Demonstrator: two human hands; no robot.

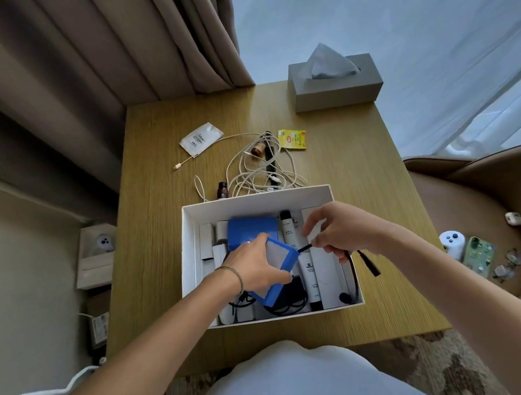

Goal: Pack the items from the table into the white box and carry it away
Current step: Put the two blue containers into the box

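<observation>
The left hand (257,264) gripped a blue pouch (277,272) over the white box (254,202); the right hand (338,230) pinched its black cord (304,248). Loose cables (257,166) lay just beyond the box's far wall, about equally near both hands.

Curtains: brown drapes (87,53) hanging left, sheer white curtain (411,14) glowing with daylight
Furniture: tan armchair (511,188) sitting right of wooden table (373,194)
Floor: patterned carpet (437,361) showing below
</observation>
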